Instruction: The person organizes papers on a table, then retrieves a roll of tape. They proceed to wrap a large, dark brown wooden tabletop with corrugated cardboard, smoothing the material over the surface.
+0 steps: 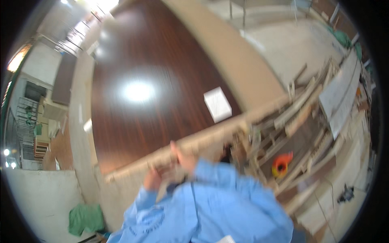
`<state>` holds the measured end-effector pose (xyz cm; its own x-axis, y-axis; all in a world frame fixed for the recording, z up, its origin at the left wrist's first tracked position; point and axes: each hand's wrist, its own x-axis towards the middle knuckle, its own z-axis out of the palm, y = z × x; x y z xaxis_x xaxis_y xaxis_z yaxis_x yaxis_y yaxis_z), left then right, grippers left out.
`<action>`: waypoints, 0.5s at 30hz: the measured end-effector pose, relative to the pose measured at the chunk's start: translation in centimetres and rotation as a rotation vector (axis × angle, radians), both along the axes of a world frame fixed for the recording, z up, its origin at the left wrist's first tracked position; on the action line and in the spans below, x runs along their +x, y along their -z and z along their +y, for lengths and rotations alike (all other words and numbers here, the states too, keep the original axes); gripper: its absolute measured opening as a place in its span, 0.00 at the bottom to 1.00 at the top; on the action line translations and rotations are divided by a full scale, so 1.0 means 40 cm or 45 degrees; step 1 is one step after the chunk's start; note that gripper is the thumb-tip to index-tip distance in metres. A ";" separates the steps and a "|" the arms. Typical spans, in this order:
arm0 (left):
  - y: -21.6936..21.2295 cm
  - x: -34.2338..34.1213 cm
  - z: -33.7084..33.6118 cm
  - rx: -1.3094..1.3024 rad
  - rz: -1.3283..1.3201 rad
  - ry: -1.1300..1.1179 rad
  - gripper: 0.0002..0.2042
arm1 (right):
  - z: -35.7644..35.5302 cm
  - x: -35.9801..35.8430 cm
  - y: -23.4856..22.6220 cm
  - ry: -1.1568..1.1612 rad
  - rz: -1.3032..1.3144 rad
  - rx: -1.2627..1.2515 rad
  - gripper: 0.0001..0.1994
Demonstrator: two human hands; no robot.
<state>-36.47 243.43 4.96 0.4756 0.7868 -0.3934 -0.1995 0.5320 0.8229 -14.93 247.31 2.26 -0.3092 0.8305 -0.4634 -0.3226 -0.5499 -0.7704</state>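
Observation:
A large dark brown wood-grain panel (162, 113) stretches away in front of me, glossy with a bright reflection. Along its near edge runs a pale wooden strip (210, 135). My right hand (185, 158) is closed on this edge, with the thumb over the strip and the other fingers mostly hidden below. Just to the left, my left hand (152, 180) is close under the same edge. Its fingers are blurred, and whether it grips cannot be made out. A small white block or stack of paper (218, 104) rests near the panel's right corner.
A paler board (251, 77) lies beside the dark panel on the right. Several wood offcuts (300, 117) are piled at the right, with an orange-red tape roll (280, 165) among them. Green cloth (86, 218) lies at lower left. A rack (28, 117) stands far left.

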 end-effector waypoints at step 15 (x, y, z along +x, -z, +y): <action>0.009 0.075 0.078 -0.684 -0.382 -0.645 0.34 | -0.247 0.017 0.120 0.329 -0.007 -0.157 0.19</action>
<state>-33.45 246.56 4.60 0.2567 0.6747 -0.6920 -0.6957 0.6260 0.3523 -14.26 237.42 -2.55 -0.0922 0.8188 -0.5666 -0.4602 -0.5397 -0.7050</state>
